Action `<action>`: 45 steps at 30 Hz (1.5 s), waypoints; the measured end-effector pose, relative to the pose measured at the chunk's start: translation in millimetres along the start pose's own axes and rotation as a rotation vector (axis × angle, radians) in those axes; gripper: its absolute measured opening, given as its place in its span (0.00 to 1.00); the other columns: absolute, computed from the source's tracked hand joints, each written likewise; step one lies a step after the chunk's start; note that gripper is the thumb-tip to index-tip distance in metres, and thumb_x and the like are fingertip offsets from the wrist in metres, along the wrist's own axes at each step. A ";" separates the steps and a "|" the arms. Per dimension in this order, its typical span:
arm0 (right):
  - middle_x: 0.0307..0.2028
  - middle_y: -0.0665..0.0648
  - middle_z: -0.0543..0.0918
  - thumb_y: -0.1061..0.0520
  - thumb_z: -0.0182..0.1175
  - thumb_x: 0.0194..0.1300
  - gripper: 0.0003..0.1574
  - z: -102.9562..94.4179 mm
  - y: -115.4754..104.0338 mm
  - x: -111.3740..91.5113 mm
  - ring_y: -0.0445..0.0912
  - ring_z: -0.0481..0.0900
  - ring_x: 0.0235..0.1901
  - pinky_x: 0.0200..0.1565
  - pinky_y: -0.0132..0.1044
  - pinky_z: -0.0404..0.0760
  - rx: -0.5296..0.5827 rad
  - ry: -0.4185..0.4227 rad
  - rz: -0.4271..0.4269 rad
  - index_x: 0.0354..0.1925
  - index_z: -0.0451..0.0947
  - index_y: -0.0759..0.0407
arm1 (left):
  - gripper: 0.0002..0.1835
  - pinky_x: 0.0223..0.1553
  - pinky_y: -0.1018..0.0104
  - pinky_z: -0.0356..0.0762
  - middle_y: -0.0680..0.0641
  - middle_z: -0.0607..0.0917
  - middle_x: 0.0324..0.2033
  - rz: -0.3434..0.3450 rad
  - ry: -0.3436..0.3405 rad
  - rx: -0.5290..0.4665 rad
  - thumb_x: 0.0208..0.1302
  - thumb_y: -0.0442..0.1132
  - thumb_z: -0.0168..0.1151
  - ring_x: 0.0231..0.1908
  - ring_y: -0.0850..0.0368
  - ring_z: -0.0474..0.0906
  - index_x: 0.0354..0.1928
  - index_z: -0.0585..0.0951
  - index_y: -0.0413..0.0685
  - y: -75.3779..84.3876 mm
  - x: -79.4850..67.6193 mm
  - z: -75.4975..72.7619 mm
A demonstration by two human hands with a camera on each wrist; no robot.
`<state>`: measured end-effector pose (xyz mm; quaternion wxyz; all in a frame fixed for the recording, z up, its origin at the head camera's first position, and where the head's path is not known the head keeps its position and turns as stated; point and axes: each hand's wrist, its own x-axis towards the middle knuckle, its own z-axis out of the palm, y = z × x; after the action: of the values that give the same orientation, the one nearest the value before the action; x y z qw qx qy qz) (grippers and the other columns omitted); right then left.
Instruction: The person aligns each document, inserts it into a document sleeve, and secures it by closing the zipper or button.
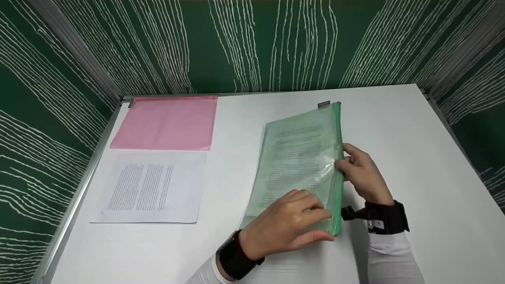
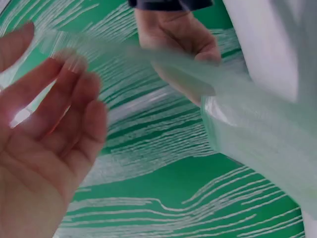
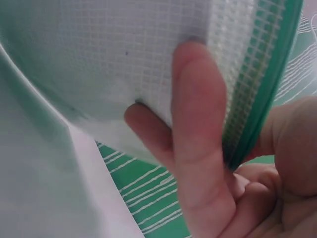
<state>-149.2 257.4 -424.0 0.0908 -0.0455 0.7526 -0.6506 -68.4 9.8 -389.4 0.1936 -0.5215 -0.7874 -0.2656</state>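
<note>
A translucent green mesh zip folder (image 1: 296, 157) stands tilted over the right half of the table, printed text showing through it. At its zipper edge, my right hand (image 1: 365, 173) grips the folder, thumb on the near face. In the right wrist view, fingers (image 3: 200, 109) lie against the mesh beside the green zipper (image 3: 265, 94). My left hand (image 1: 286, 223) is at the folder's lower corner, thumb and fingers apart and loosely bent. Its fingertips (image 2: 74, 62) are right at the clear plastic edge in the left wrist view.
A pink zip folder (image 1: 165, 124) lies flat at the table's back left. In front of it is a printed sheet (image 1: 150, 189). Beneath the green folder, another printed sheet (image 1: 292, 268) partly shows. Green panels (image 1: 225, 43) with white lines surround the white table (image 1: 434, 177).
</note>
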 end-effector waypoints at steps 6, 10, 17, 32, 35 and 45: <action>0.41 0.60 0.87 0.68 0.51 0.76 0.29 -9.3 -1.2 -2.8 0.46 0.88 0.35 0.35 0.38 0.87 0.067 0.041 -0.054 0.72 0.64 0.67 | 0.15 0.50 0.64 0.77 0.48 0.84 0.41 -0.288 -0.022 0.026 0.70 0.44 0.67 0.44 0.54 0.80 0.51 0.85 0.41 -28.2 -10.2 -9.6; 0.43 0.61 0.88 0.68 0.52 0.76 0.27 -14.6 -2.0 -4.9 0.45 0.87 0.36 0.36 0.36 0.86 0.144 0.050 -0.110 0.71 0.66 0.66 | 0.18 0.49 0.59 0.79 0.42 0.84 0.43 -0.533 0.049 0.057 0.68 0.39 0.68 0.45 0.47 0.80 0.54 0.83 0.34 -52.2 -21.2 -16.8; 0.45 0.64 0.88 0.69 0.52 0.77 0.28 -18.4 -4.7 -9.0 0.47 0.88 0.38 0.38 0.37 0.85 0.265 0.073 -0.214 0.71 0.66 0.66 | 0.24 0.54 0.47 0.78 0.32 0.82 0.51 -0.881 0.023 -0.090 0.75 0.41 0.61 0.51 0.38 0.81 0.62 0.75 0.27 -86.3 -39.4 -24.6; 0.44 0.63 0.87 0.67 0.53 0.77 0.29 -22.5 -1.0 -7.3 0.48 0.88 0.40 0.37 0.37 0.86 0.372 0.094 -0.269 0.73 0.63 0.67 | 0.10 0.21 0.72 0.56 0.56 0.64 0.19 -0.983 -0.006 -0.739 0.72 0.31 0.60 0.17 0.63 0.56 0.33 0.70 0.44 -106.2 -47.7 -22.9; 0.42 0.62 0.87 0.65 0.54 0.78 0.28 -22.0 -1.4 -6.0 0.48 0.88 0.38 0.37 0.36 0.86 0.385 0.113 -0.251 0.72 0.64 0.67 | 0.13 0.19 0.74 0.53 0.57 0.62 0.18 -0.979 0.059 -0.788 0.72 0.28 0.59 0.16 0.65 0.54 0.31 0.67 0.44 -105.2 -45.0 -19.1; 0.43 0.60 0.86 0.61 0.57 0.77 0.31 -23.0 -4.0 -8.0 0.47 0.88 0.39 0.38 0.37 0.86 0.323 0.063 -0.152 0.73 0.62 0.64 | 0.20 0.18 0.74 0.51 0.57 0.57 0.16 -1.008 0.162 -0.739 0.68 0.25 0.58 0.15 0.65 0.52 0.26 0.59 0.49 -102.7 -38.9 -7.5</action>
<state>-146.0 280.7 -416.2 0.0237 -0.0668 0.6350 -0.7693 -148.3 -55.1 -428.4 -0.0895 -0.0969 -0.7755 -0.6174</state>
